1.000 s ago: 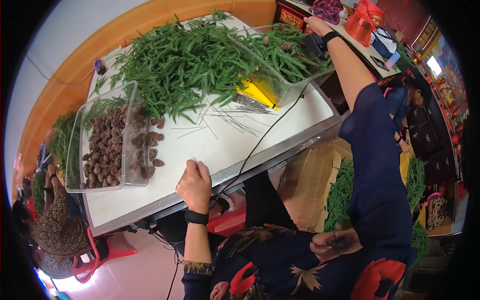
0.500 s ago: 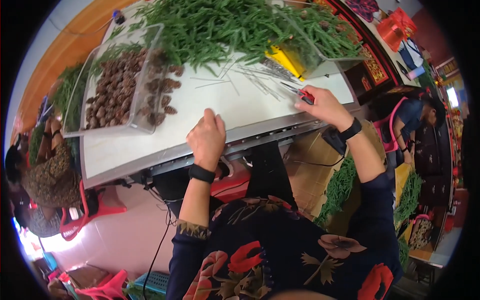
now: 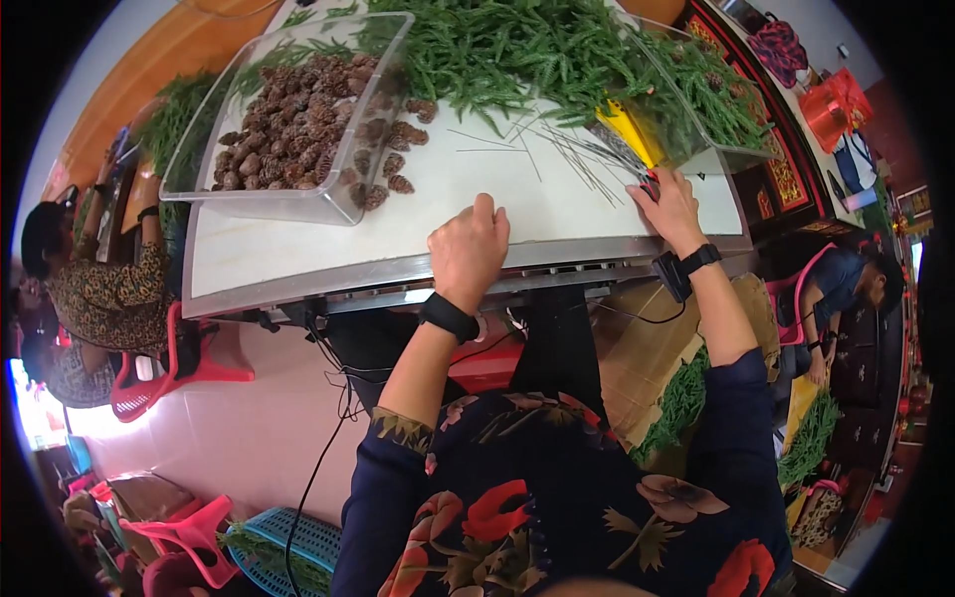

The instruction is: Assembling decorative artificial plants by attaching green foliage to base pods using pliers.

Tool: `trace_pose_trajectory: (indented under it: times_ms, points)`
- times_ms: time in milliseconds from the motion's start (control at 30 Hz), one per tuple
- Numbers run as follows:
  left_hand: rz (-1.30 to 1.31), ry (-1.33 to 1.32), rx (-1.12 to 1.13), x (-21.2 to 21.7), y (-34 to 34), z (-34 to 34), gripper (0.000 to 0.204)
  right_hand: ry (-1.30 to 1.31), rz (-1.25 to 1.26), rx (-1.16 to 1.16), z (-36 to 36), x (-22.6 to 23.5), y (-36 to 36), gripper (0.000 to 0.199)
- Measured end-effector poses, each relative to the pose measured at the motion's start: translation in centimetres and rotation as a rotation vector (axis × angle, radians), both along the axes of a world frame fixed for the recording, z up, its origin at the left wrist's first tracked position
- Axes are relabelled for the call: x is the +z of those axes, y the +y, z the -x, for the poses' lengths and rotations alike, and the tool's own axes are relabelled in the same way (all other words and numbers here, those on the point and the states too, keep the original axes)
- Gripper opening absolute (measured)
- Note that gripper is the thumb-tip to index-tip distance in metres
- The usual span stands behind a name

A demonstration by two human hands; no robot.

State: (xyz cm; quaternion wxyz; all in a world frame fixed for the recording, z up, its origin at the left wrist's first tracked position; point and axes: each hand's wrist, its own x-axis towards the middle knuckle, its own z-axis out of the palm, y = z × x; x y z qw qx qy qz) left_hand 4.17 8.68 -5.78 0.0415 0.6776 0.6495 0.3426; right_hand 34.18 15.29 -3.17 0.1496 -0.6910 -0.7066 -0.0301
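My left hand (image 3: pixel 468 249) is closed above the table's front edge, thumb against curled fingers; whatever may be in it is hidden. Farther right, my right hand (image 3: pixel 672 211) has thumb and fingers around the red and black handles of pliers (image 3: pixel 650 186). The pliers point toward a yellow piece (image 3: pixel 629 127) and a bundle of thin metal wires (image 3: pixel 577 161) on the white tabletop. Several loose wires lie left of that bundle. Loose pine cones (image 3: pixel 400 183) rest beside a clear plastic bin (image 3: pixel 350 207) filled with more pine cones (image 3: pixel 298 119).
Green artificial pine sprigs (image 3: pixel 497 55) are heaped along the far side, next to another clear bin (image 3: pixel 741 153) at right. A black cable (image 3: pixel 316 478) hangs down at left. Co-workers sit at left (image 3: pixel 109 289) and right (image 3: pixel 841 284). Cardboard (image 3: pixel 637 348) lies below the table's right end.
The whole view has shifted, with table things now farther right and higher. My right hand has brought the pliers closer to the wire bundle and yellow piece. My left hand stays closed.
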Motion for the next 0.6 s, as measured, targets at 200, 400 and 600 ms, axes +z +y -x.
trace_pose_trajectory:
  times_ms: [200,400,600]
  points:
    - [-0.056,0.007,-0.030,-0.5,0.0,-0.1,0.020,0.005,-0.030,0.062,-0.6,-0.7,0.2,0.052]
    - [-0.052,-0.034,-0.042,-0.7,-0.1,0.1,0.019,-0.019,-0.182,0.154,0.2,-1.1,0.0,0.043]
    - [-0.081,-0.056,-0.046,-1.1,-0.2,-0.1,0.017,-0.072,-0.389,0.072,3.1,-0.6,-3.2,0.042]
